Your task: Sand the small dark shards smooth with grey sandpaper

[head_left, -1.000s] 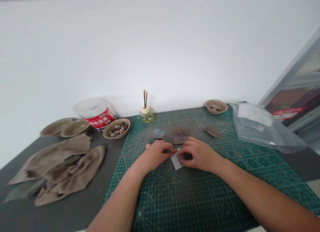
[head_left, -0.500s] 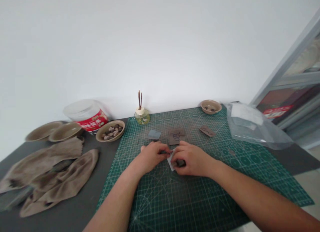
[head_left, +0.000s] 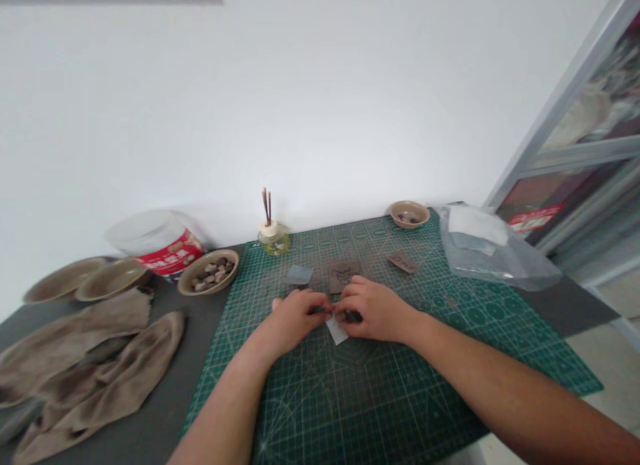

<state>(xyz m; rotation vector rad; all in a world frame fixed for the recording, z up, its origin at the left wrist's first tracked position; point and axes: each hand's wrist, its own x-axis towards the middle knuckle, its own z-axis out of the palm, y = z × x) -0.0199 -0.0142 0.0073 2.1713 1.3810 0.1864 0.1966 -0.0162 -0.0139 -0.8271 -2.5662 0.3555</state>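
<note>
My left hand [head_left: 295,316] and my right hand [head_left: 373,309] meet low over the green cutting mat [head_left: 380,411]. Each pinches a small dark piece; the right one [head_left: 353,316] shows between my fingers, and the left one [head_left: 319,310] is thin. A white paper strip [head_left: 337,331] lies under my fingertips, partly hidden. Just beyond my hands are a brown square with dark marks [head_left: 343,275] and a grey-blue square [head_left: 299,274]. Farther right lies a small brown tag [head_left: 403,263].
A bowl of stones [head_left: 207,271] and a small bowl [head_left: 409,214] flank a reed diffuser [head_left: 273,238]. Left of the mat are a lidded tub [head_left: 155,241], tan dishes [head_left: 113,279] and crumpled cloths [head_left: 90,371]. A clear plastic bag [head_left: 493,248] lies at the mat's far right.
My view has swung, so the whole table sits farther left. My hands have drawn closer together over the white strip, and less of the strip shows near them.
</note>
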